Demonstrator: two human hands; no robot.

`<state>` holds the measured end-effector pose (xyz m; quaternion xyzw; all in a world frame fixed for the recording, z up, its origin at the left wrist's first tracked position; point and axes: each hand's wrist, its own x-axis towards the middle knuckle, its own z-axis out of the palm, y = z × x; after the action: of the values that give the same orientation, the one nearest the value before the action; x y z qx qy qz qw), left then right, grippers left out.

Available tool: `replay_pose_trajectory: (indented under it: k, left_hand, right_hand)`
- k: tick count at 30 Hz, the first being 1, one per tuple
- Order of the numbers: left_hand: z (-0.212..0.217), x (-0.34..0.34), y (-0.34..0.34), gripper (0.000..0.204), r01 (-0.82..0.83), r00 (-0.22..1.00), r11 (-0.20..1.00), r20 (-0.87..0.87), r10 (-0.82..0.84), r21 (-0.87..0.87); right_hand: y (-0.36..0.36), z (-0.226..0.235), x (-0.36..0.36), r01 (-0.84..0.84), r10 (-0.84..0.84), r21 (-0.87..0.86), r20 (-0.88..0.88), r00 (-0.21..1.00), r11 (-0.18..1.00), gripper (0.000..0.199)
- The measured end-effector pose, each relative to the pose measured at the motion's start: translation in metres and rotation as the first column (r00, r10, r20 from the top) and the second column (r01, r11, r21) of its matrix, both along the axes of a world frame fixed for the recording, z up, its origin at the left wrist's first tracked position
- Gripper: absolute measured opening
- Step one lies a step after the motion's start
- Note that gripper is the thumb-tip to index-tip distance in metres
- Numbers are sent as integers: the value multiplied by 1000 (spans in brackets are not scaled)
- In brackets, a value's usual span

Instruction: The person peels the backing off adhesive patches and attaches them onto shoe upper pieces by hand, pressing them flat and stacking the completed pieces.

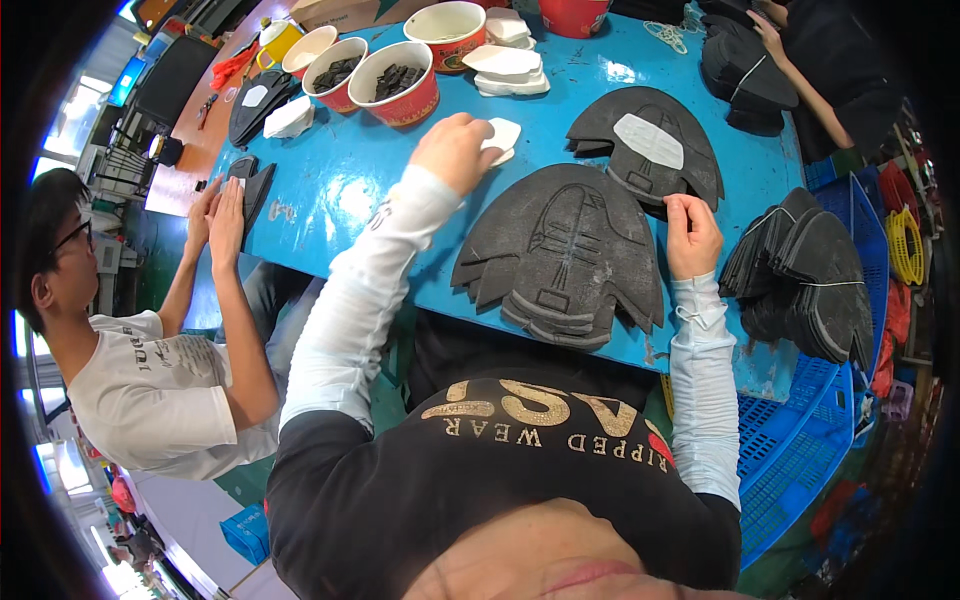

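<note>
1. My left hand (455, 150) is curled over a small white pad (501, 137) on the table, fingers closed around its near edge.
2. My right hand (690, 232) pinches the right rim of the big dark grey shoe upper (565, 255), thumb and fingers shut on the fabric.
3. That upper lies flat and spread open right in front of me, on top of a stack of the same pieces, between my two hands.
4. Just beyond it lies a second dark upper (650, 145) with a white patch stuck on its middle.
5. All of this rests on a blue table (340, 175), its paint scuffed and stained in places.
6. Farther out stand red paper bowls (395, 82) holding small dark pieces, and beside them a pile of white pads (505, 68).
7. To my right, bundles of dark uppers (800, 275) sit tied with string over blue plastic crates (800, 440).
8. To my left, a person in a white T-shirt (150, 395) presses both hands on a dark piece at the table's corner.
9. Across the table, another person's arm (800, 75) reaches over more dark pieces.
</note>
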<state>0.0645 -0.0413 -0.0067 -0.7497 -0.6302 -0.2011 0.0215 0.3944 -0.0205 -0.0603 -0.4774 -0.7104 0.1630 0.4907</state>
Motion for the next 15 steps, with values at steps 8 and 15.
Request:
replay_pose_trajectory:
  k: [8, 15]
  left_hand:
    - [-9, 1, 40, 22, -137, 989, 945, -93, 115, -296]
    - [23, -10, 19, 19, -193, 972, 966, 170, 163, 175]
  right_hand:
    - [1, 2, -1, 3, -3, -10, -1, 1000, 1000, 14]
    - [1, 0, 3, 19, -20, 29, 40, 999, 999, 12]
